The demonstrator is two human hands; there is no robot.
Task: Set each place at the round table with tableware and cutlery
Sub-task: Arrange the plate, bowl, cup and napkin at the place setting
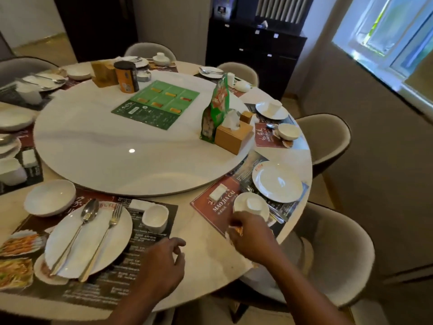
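A place setting at the right-hand side of the round table (206, 245) is seen being arranged, with the right hand (251, 238) reaching onto a red placemat (210, 207) where an upturned white bowl (251, 205), a small cup nested on its base, sits just beyond the fingers. Whether the bowl is actually gripped cannot be told, since the fingertips are hidden behind the hand and blurred; something pale and orange-edged appears pinched beneath the palm, too smeared to identify. The left hand (161, 266) is held above the table edge with fingers loosely spread and nothing in it, beside the nearest setting, which looks finished: a spoon (82, 228) and a fork (105, 235) are laid side by side on a white plate (117, 240), with a cup (155, 218) to its right and a bowl (50, 197) to its upper left. On the red mat an empty plate (277, 181) lies beyond the upturned bowl, and cutlery seems partly tucked under them. By this evidence the step in hand is judged to be the sorting of this second place. The next move would likely call for the bowl to be turned upright and set beside the plate, and the cutlery laid across it to match.
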